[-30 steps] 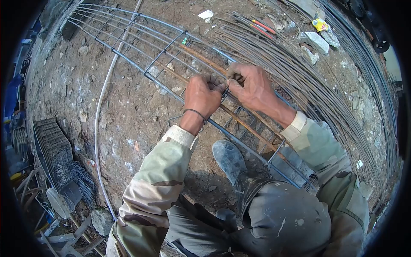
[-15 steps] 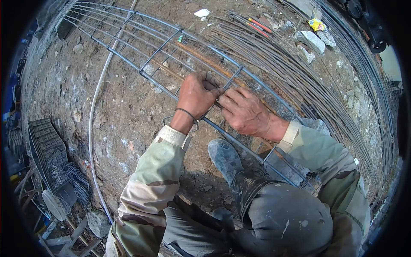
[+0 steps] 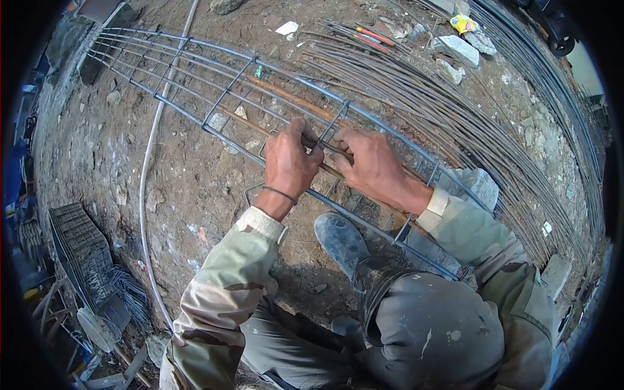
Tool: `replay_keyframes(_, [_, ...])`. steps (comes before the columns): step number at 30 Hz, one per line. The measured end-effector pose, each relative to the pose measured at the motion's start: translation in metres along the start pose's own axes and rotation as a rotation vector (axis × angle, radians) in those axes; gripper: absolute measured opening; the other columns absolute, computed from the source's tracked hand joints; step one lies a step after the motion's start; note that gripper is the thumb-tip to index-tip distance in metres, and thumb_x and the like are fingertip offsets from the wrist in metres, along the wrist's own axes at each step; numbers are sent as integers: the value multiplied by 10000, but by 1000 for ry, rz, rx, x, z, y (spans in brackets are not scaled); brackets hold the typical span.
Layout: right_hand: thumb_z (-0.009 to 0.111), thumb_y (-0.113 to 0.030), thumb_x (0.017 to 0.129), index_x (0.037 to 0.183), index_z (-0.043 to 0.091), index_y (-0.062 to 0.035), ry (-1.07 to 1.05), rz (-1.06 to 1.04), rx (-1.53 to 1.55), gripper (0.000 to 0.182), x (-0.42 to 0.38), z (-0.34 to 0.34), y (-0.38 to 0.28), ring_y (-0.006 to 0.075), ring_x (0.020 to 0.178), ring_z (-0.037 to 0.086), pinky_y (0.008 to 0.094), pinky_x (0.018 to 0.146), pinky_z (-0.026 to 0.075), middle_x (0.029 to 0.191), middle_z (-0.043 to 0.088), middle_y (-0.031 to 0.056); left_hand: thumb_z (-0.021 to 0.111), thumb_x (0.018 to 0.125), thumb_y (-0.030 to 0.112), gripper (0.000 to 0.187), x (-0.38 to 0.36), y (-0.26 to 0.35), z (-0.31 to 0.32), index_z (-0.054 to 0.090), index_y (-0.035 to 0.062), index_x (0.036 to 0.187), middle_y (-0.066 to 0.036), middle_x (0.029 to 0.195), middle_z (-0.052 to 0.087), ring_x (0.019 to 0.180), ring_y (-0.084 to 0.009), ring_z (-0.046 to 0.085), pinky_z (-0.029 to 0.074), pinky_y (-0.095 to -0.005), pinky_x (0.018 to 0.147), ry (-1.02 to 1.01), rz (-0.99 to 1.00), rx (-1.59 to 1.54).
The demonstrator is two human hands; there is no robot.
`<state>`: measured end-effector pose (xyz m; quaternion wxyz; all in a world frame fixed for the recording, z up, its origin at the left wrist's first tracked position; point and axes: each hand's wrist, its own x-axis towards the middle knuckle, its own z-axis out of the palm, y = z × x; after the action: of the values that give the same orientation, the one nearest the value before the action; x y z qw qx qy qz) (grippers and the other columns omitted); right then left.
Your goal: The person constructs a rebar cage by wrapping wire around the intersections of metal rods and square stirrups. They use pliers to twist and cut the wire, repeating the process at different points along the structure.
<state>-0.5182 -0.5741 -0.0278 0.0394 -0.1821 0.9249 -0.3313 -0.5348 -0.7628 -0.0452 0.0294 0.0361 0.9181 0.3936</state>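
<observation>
A long rebar cage (image 3: 234,146) of steel bars and rectangular stirrups stretches across the ground before me. My left hand (image 3: 290,164), with a dark band at the wrist, is closed around the lower end of a stirrup (image 3: 338,113) where it meets an inner bar. My right hand (image 3: 377,168) lies just to the right, its fingers bent against that rusty bar (image 3: 330,170). Whether a tie wire is between the fingertips is hidden. A booted foot (image 3: 339,239) stands below the cage.
Loose rods (image 3: 416,91) lie beyond the cage, with red-handled pliers (image 3: 375,36) on them. A pale hose (image 3: 145,188) crosses the soil at left. Stirrups are stacked in a dark holder (image 3: 81,244). A concrete block (image 3: 473,186) sits by the cage's right end.
My right hand has drawn slightly away from my left, and its fingers have shifted onto the inner bar. My left hand stays at the stirrup. The view has shifted slightly.
</observation>
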Motion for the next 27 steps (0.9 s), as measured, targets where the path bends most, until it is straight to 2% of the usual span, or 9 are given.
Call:
replay_keyframes(2, [715, -69, 835, 1022, 712, 77, -83, 97, 1, 237, 11, 5, -7, 463, 878, 723, 514, 809, 575, 916, 726, 258, 789, 722, 28, 183, -3, 0, 0, 673, 4, 862, -150, 771, 745, 718, -278, 756, 592, -385, 696, 21, -79, -142])
replay_keyframes(8, [748, -69, 814, 1008, 750, 74, -61, 240, 172, 241, 24, 24, 6, 463, 883, 730, 501, 825, 578, 884, 730, 292, 788, 751, 36, 165, -5, -6, 1, 694, 14, 884, -117, 785, 769, 720, -197, 758, 585, -334, 679, 7, -128, -253])
replay_keyframes(11, [742, -69, 811, 1062, 756, 66, -72, 164, 91, 286, 26, 23, 6, 444, 859, 748, 474, 835, 599, 832, 741, 260, 793, 774, 58, 168, -4, -11, 1, 715, 16, 916, -116, 796, 783, 716, -194, 761, 586, -324, 674, -5, -125, -276])
replay_keyframes(14, [741, -68, 815, 999, 754, 51, -116, 150, -3, 220, 27, 19, -3, 425, 834, 762, 467, 808, 617, 804, 750, 231, 797, 793, 72, 176, -4, -13, 1, 728, 12, 943, -125, 801, 788, 702, -198, 761, 587, -323, 671, 1, -119, -287])
replay_keyframes(17, [734, -79, 834, 899, 738, 74, -198, 166, -335, 167, 28, 27, -16, 447, 825, 761, 482, 776, 622, 802, 726, 297, 797, 809, 84, 187, -7, -9, -2, 737, 7, 969, -134, 803, 789, 692, -209, 762, 588, -329, 668, -4, -126, -295])
replay_keyframes(20, [736, -82, 842, 883, 726, 54, -77, 181, -401, 143, 24, 36, -15, 411, 790, 774, 470, 723, 633, 779, 737, 268, 789, 819, 64, 167, -7, -14, 1, 735, 6, 967, -137, 799, 786, 698, -218, 765, 587, -335, 667, 24, -62, -265])
replay_keyframes(23, [751, -55, 825, 966, 741, 48, -39, 213, -191, 175, 21, 34, -8, 352, 787, 787, 419, 702, 636, 829, 750, 273, 798, 865, 57, 151, -7, -14, -3, 754, -3, 997, -134, 842, 801, 765, -173, 784, 597, -302, 689, -42, -70, -259])
replay_keyframes(26, [735, 15, 809, 1034, 733, 89, 160, 283, 281, 237, 26, 35, 3, 317, 782, 786, 382, 660, 614, 842, 754, 256, 793, 878, 45, 122, -10, -14, -6, 760, 8, 989, -136, 855, 802, 786, -192, 789, 594, -318, 709, -43, -72, -273])
replay_keyframes(27, [716, 39, 809, 1055, 720, 123, 128, 470, 660, 260, 27, 30, 5, 298, 777, 772, 368, 655, 597, 856, 750, 235, 793, 878, 45, 122, -11, -14, -7, 760, 8, 989, -136, 855, 802, 786, -192, 789, 594, -318, 709, -42, -75, -274])
